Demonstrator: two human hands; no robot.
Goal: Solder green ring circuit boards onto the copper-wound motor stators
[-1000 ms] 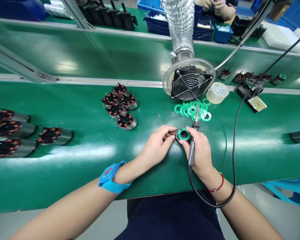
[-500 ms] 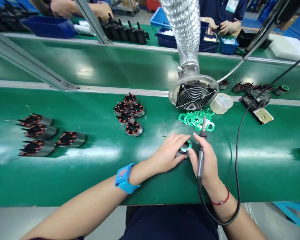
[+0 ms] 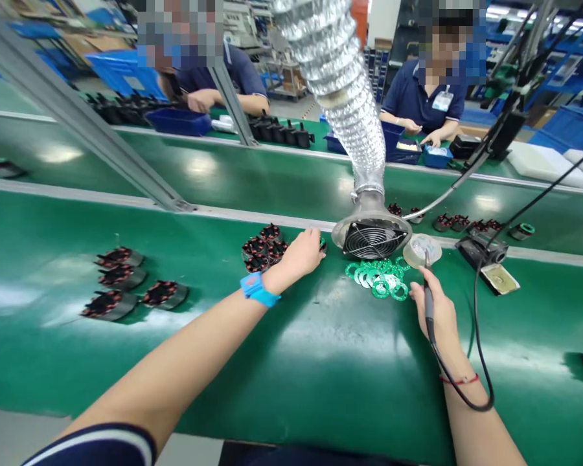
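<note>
My left hand (image 3: 303,254) reaches to the back of the bench, its fingers closed round a motor stator (image 3: 323,245) topped with a green ring board. Most of that stator is hidden behind the fingers. Right beside this hand stands a cluster of copper-wound stators (image 3: 256,247). In my right hand (image 3: 440,314) is a soldering iron (image 3: 428,303), its tip pointing up and away from me. A pile of green ring-shaped circuit boards (image 3: 379,288) lies between my hands, nearer the right one.
A fume extractor fan (image 3: 375,241) hangs over the boards on a foil duct (image 3: 352,97). Behind the right hand are a tape roll (image 3: 422,251) and a soldering stand (image 3: 486,249). More stators (image 3: 165,294) lie at left. Two co-workers sit across the conveyor.
My left hand has carried the stator with its ring board from in front of me to the back of the bench. My right hand has moved right with the soldering iron. The view has tilted up.
</note>
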